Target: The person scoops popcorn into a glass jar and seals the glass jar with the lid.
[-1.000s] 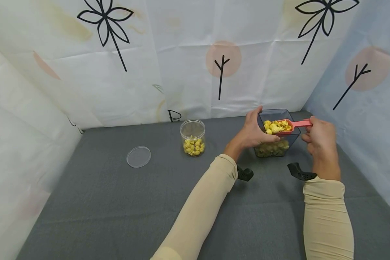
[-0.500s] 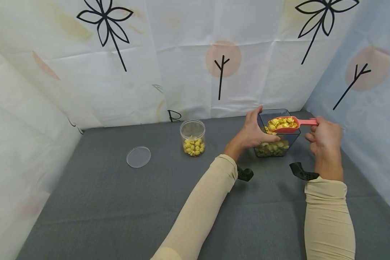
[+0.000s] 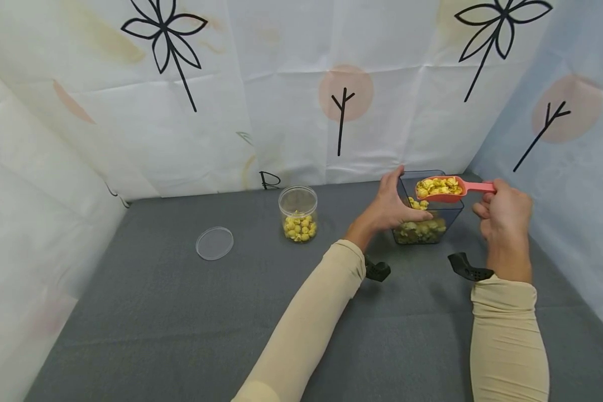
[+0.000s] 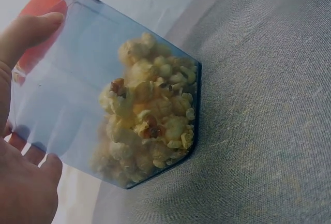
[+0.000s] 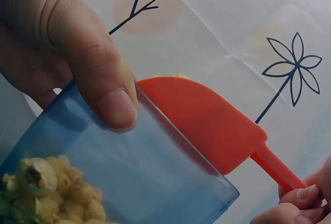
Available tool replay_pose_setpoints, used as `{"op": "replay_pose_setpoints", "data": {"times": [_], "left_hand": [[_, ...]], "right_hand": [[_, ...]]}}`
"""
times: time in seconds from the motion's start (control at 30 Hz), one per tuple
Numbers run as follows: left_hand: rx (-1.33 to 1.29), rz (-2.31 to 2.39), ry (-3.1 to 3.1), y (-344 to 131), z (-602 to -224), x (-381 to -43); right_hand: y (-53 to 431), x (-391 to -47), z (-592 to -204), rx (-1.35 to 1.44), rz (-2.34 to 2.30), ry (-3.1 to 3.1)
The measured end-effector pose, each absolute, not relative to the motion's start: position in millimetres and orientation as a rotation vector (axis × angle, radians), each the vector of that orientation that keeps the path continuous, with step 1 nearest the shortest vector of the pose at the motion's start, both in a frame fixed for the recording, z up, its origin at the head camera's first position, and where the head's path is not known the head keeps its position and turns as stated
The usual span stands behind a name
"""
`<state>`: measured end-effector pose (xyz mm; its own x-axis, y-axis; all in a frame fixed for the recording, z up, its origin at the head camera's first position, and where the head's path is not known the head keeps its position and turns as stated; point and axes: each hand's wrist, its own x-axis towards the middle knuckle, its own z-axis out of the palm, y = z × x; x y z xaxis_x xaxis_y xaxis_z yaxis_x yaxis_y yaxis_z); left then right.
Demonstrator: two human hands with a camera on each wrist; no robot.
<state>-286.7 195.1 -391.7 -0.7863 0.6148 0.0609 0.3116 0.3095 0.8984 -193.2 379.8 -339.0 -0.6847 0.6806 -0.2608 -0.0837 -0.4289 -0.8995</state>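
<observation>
My left hand grips the clear bluish square container at its left side, thumb over the near wall close to the rim. Yellow popcorn fills the lower part of it. In my right hand is a red scoop, pinched by its handle. The scoop's bowl, heaped with popcorn, is level over the container's mouth. From the right wrist view, the bowl's lower edge shows behind the container's rim.
Left of the container stands a clear round jar, open on top and partly filled with popcorn. A clear round lid lies further left on the grey cloth. Patterned white fabric walls rise behind and at both sides.
The loaded scoop has risen out of the container's popcorn and shifted slightly right with my right hand. My left hand keeps its hold on the container.
</observation>
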Motion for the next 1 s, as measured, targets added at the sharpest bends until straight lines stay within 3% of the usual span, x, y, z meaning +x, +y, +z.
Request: {"op": "replay_pose_setpoints", "data": {"times": [0.5,1.0], "left_hand": [[0.826,1.440,2.371,190,-382,-282],[0.849,1.558,2.376,156,-367,-282]], "right_hand": [[373,-189,-330,-0.760,2.165,-1.257],[355,-196,-309,-0.681,2.194,-1.265]]}}
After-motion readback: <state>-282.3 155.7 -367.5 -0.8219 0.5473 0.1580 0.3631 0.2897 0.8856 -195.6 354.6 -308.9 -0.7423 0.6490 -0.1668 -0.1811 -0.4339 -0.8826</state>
